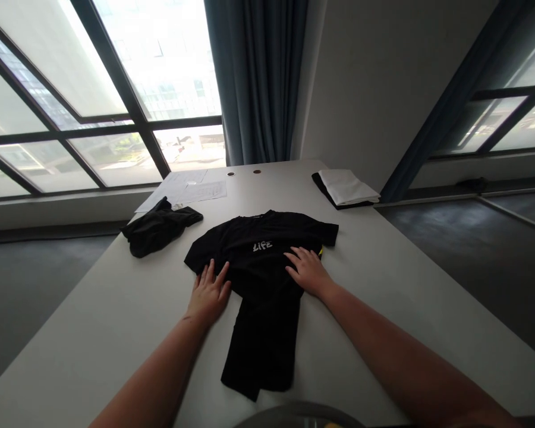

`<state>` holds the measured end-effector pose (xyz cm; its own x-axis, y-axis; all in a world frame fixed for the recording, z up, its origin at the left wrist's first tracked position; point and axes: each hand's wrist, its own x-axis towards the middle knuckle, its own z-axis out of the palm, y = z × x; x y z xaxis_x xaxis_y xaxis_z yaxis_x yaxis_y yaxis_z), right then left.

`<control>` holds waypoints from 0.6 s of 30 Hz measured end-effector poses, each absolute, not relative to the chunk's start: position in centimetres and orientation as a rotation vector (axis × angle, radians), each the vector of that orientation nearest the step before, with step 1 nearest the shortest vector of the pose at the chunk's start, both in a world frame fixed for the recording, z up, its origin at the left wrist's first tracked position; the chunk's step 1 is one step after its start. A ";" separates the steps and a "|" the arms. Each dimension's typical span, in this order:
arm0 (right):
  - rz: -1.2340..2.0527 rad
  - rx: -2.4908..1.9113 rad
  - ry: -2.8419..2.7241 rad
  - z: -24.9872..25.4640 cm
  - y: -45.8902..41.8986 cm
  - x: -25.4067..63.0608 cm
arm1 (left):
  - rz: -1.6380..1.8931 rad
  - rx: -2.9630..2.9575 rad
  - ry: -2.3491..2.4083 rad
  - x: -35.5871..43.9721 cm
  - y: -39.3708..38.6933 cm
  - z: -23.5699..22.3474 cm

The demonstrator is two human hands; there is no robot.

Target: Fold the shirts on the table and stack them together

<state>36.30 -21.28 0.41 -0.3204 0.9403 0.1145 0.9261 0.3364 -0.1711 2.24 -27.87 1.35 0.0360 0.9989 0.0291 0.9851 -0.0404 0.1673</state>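
A black T-shirt (267,285) with white "LIFE" lettering lies spread on the white table, its collar toward the far side and its lower part narrow, as if bunched or folded in. On its left side, below the sleeve, my left hand (211,292) rests with fingers spread. My right hand (308,270) lies flat on the shirt's right side, fingers apart, near a small yellow patch at the edge. Neither hand grips the cloth.
A crumpled dark garment (158,229) sits at the left, near some papers (200,190). Folded white cloth (348,187) lies over black cloth at the back right. The table (383,285) has two round holes at its far end. A rounded object (294,413) shows at the bottom edge.
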 end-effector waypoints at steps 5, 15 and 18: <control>0.065 -1.809 -2.377 0.2 -20.2 36.3 | 0.171 1.968 2.352 2.3 -24.0 2.1; 0.005 -1.969 -2.255 -0.7 -14.2 34.8 | 0.148 2.003 2.274 0.4 -14.8 1.9; 0.049 -1.969 -2.225 -0.6 -11.8 34.6 | 0.166 2.050 2.225 -0.1 -11.9 1.6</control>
